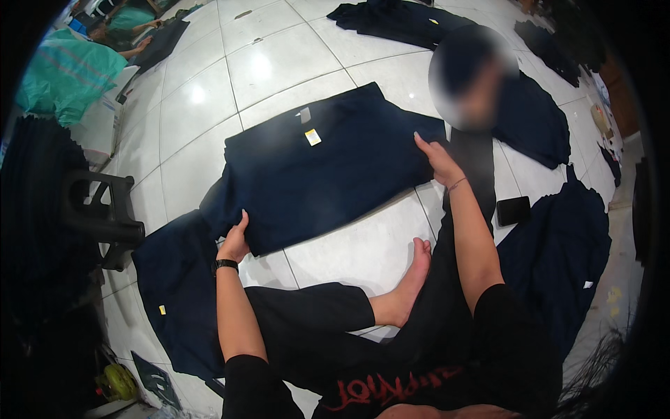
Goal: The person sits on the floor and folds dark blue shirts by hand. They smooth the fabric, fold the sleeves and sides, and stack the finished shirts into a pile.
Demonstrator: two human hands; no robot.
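A navy shirt (328, 181) is spread in front of me over the tiled floor, with a grey neck label and a yellow-and-white sticker near its far edge. My left hand (235, 241) grips its near left part, thumb on top and fingers hidden under the cloth. At the right end, my right hand (440, 162) pinches the sleeve side the same way. Another navy garment (178, 279) with a small yellow sticker lies to the left, beside my left forearm, partly meeting the shirt.
A dark plastic stool (105, 213) stands at left, near a dark fabric stack (42, 181) and green plastic sacking (66, 73). Navy garments (558, 258) lie at right, beside a black phone-like object (514, 211). A blurred person sits far right; another person's hands touch dark cloth (162, 45) far left.
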